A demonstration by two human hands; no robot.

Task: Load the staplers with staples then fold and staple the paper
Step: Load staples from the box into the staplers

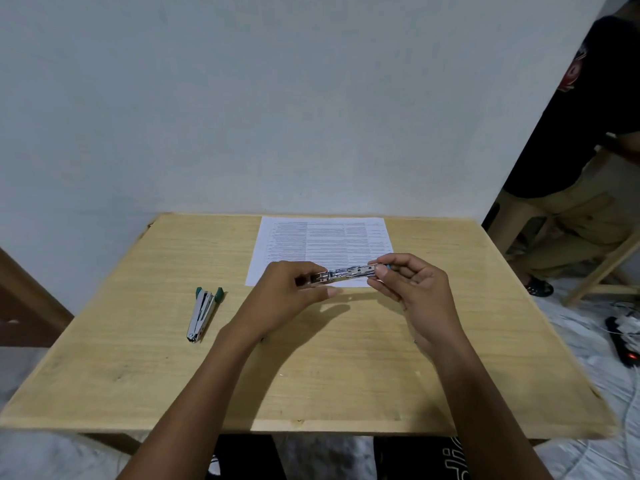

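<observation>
A small silver stapler (pixel 349 272) with blue ends is held level above the wooden table (pixel 138 323), over the near edge of a printed sheet of paper (pixel 322 244). My left hand (pixel 294 292) pinches its left end, and my right hand (pixel 412 285) grips its right end with thumb and fingers. A second silver stapler (pixel 202 315) with green ends lies on the table to the left, its arms slightly spread apart. I see no loose staples.
The table stands against a white wall. At the right a person (pixel 588 150) in a black shirt sits on a wooden stool. A power strip and cables (pixel 623 337) lie on the floor at the right.
</observation>
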